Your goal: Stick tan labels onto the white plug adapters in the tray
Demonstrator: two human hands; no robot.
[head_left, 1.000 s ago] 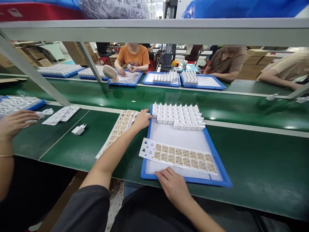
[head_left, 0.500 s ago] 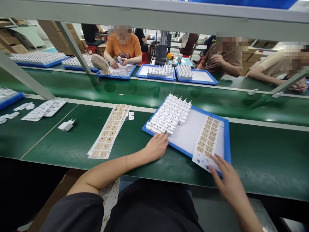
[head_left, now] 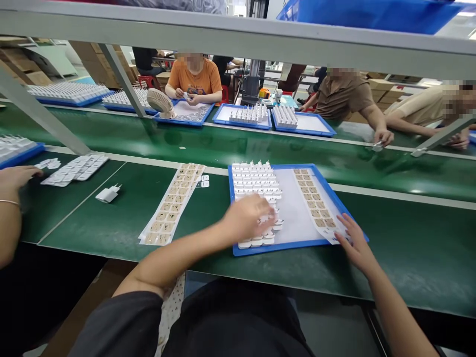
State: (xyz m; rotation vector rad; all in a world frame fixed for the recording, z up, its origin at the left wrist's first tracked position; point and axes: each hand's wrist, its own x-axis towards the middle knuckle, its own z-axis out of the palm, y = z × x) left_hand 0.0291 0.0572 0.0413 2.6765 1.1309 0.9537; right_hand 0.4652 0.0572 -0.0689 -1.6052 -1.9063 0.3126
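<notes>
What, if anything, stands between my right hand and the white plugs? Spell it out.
The sheet of beige squares lies in the tray between your right hand and the white plugs. Your left hand is at the nearer plugs, hiding some from view.

1 head-worn cam, looks fwd & down, near, over green bench [head_left: 412, 248].

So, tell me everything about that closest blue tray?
The tray is shallow, with a blue rim, seemingly plastic, and a whitish floor. It lies flat on the green tabletop. Rows of white pronged plugs cover its left side; a sheet of beige squares lies at its right. The left hand is over the plugs, blurred, so contact is unclear; the right hand has fingers at the sheet's near end, by the rim.
</notes>
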